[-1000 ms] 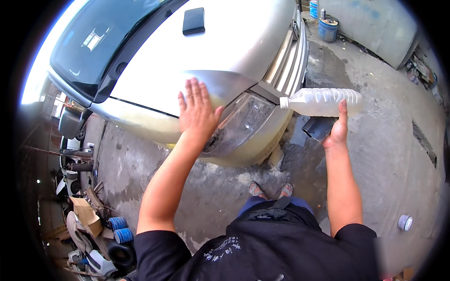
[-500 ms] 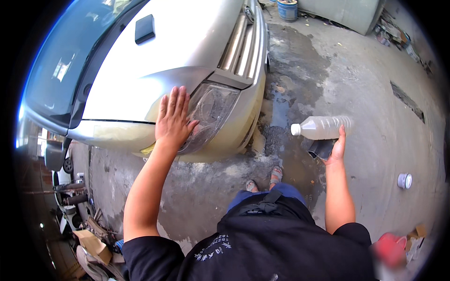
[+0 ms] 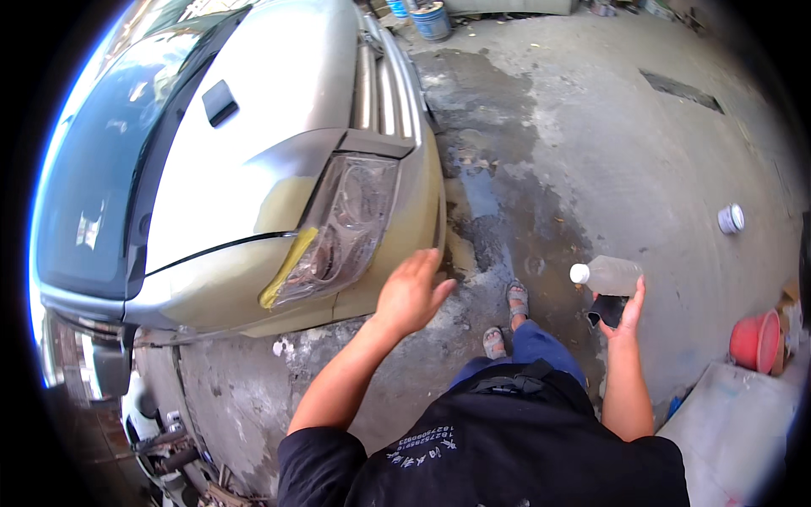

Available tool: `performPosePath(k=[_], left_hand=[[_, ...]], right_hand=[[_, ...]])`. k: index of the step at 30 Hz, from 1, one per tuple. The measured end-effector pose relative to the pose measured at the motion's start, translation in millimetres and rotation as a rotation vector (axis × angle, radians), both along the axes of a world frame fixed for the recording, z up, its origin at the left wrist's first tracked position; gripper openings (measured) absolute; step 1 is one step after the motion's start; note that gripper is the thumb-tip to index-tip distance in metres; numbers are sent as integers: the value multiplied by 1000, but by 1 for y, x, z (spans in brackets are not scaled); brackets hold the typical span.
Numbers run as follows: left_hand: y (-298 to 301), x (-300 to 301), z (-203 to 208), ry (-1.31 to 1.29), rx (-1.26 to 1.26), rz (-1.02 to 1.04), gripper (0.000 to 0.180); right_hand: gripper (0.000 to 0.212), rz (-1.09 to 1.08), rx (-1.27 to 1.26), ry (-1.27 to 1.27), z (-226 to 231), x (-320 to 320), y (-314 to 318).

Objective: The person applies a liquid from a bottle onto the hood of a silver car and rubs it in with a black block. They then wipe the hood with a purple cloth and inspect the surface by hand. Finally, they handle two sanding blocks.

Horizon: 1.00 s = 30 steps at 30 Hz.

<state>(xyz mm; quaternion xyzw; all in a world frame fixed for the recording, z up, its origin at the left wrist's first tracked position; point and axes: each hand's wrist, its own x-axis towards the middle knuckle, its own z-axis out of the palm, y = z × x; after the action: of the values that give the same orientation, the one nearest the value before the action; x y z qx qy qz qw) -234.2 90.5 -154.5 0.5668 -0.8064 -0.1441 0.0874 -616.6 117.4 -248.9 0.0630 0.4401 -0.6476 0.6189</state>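
Note:
My left hand [image 3: 410, 291] hangs in the air just off the car's front corner, fingers stretched out and holding nothing. Behind it is the silver car's headlight [image 3: 346, 224], its lens wet or scuffed, with yellow masking tape [image 3: 289, 269] along its rear edge. Out to the right, my right hand [image 3: 628, 316] grips a clear plastic bottle [image 3: 615, 275] with a white cap, lying nearly level and holding cloudy liquid. A bent black sheet [image 3: 606, 310], perhaps sandpaper, is held in the same hand beneath the bottle.
A dark flat block [image 3: 220, 103] rests on the car's hood [image 3: 262, 127]. Blue buckets [image 3: 431, 21] stand at the far end. A small white tub [image 3: 731, 219] is on the concrete floor at right, with a red basin [image 3: 755, 341] nearer. Wet patches [image 3: 486, 182] mark the floor.
My left hand has come off the headlight area and moved right and nearer. The view has turned, and my right hand still carries the bottle and black sheet.

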Motion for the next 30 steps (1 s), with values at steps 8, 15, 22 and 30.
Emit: performPosePath(k=[8,15,22,30], left_hand=[[41,-197,-26,521,375,-542,84],[73,-322,-40,517,204,-782,40],[142,-486,-45,341,210,-1002,31],[111,-587,-83,-14,44,-1069,34]], right_hand=[[59,-64,-42,-158,2,-36,94],[64,-333,-106,-205,-4,-101,178],[53,-499,50,-331,-55,-191,300],[29,-820,143,-112,-89,-262,415]])
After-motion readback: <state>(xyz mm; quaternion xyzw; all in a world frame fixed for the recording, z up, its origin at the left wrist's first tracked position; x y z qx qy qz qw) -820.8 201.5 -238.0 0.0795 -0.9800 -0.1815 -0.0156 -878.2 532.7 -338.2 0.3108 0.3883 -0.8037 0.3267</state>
